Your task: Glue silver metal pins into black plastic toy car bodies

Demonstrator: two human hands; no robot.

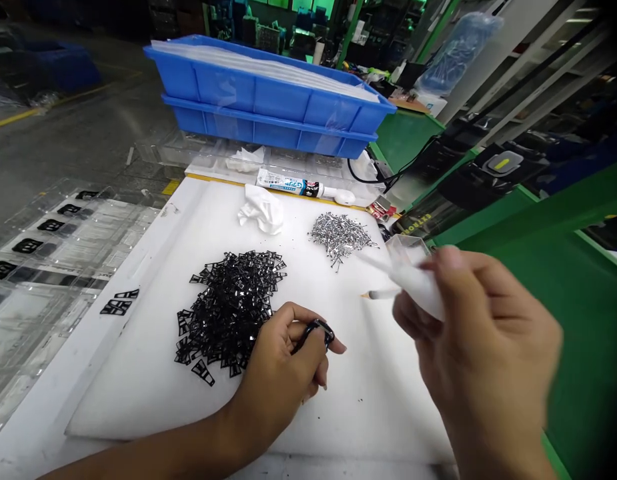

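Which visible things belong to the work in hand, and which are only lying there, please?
Seemingly in use:
black part in the left hand
white pointed tool in the right hand
pile of black pieces
pile of silver pins

Probably just lying about:
crumpled tissue
labelled tube
blue bins

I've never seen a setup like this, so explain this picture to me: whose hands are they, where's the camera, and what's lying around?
There's no machine here, just one person's bare hands. The camera is worn on that person's head, looking forward and down. The left hand pinches a small glossy black part. The right hand grips a white tapered object, too blurred to identify. On the flat white board lie a heap of black frame-shaped pieces, a pile of thin silvery metal pins and a crumpled white tissue. Farther back are stacked blue plastic bins.
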